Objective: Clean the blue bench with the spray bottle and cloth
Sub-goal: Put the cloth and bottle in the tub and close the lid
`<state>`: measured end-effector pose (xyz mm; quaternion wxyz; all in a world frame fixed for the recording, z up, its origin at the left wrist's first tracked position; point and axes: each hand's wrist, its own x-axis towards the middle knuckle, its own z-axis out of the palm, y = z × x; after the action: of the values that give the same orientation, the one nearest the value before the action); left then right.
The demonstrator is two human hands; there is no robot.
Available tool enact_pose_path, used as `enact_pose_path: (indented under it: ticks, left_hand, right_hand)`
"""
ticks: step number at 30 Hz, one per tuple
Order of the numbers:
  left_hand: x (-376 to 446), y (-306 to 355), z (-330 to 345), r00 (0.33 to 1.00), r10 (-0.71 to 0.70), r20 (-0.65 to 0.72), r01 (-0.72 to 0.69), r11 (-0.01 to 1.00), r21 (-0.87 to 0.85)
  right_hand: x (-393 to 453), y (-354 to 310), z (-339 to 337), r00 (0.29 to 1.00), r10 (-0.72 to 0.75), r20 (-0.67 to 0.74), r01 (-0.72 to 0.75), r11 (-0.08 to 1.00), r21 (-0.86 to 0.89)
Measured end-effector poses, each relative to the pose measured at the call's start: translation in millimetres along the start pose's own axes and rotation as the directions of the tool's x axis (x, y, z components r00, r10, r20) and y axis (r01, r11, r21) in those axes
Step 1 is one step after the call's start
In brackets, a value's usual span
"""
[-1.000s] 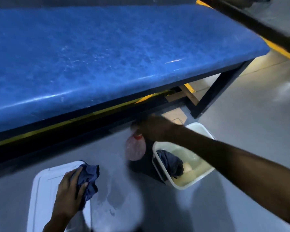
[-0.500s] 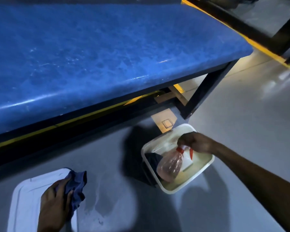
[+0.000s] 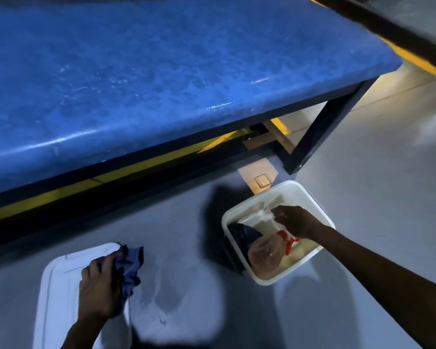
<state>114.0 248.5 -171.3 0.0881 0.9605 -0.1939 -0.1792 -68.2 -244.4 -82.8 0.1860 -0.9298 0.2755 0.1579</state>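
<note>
Counter: the blue counter filled the upper view; its surface looked patchy and glossy, and nothing lay on it.
Spray bottle: the spray bottle lay on its side inside the white tub on the floor, below the counter's right end. Its long axis ran from the clear body at lower left to the red trigger head at upper right.
Right hand: the right hand was over the tub, just above the trigger head. The fingers were loosely curled and closed on nothing visible; contact with the bottle could not be confirmed.
Left hand: the left hand had its grip closed on the bunched blue cloth, over the white lid on the floor.
Second cloth: a dark cloth lay in the tub's left corner, touching the bottle body.
Key relation: the bottle head lay directly below and toward the wrist of the right hand, which was much nearer than the left.
Judged step: the bottle appeared set down, with the cloth ready for wiping.
</note>
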Motion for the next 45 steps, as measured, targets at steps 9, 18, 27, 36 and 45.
enact_pose_path:
  ticks: [9,18,27,36,45]
  left_hand:
    - [-2,72,-51,0.950,0.176,-0.259,-0.257,0.911,-0.321]
    - [-34,280,-129,0.573,0.639,-0.513,-0.819,0.436,-0.372]
    - [9,360,-20,0.766,0.641,0.042,-0.639,0.767,-0.051]
    - [31,258,-50,0.805,0.512,-0.298,-0.592,0.684,-0.425]
    - [-48,12,-25,0.523,-0.799,-0.297,0.164,0.437,-0.884]
  right_hand:
    - [-17,-12,-33,0.986,-0.117,-0.117,0.133,0.982,0.133]
    - [-23,14,-60,0.992,0.039,-0.123,-0.009,0.972,0.235]
    - [-28,41,-76,0.937,0.226,-0.267,-0.082,0.883,0.462]
    - [-11,-52,-91,0.901,-0.143,-0.409,0.270,0.923,0.273]
    - [36,-284,-20,0.589,-0.807,0.048,0.808,0.587,-0.043]
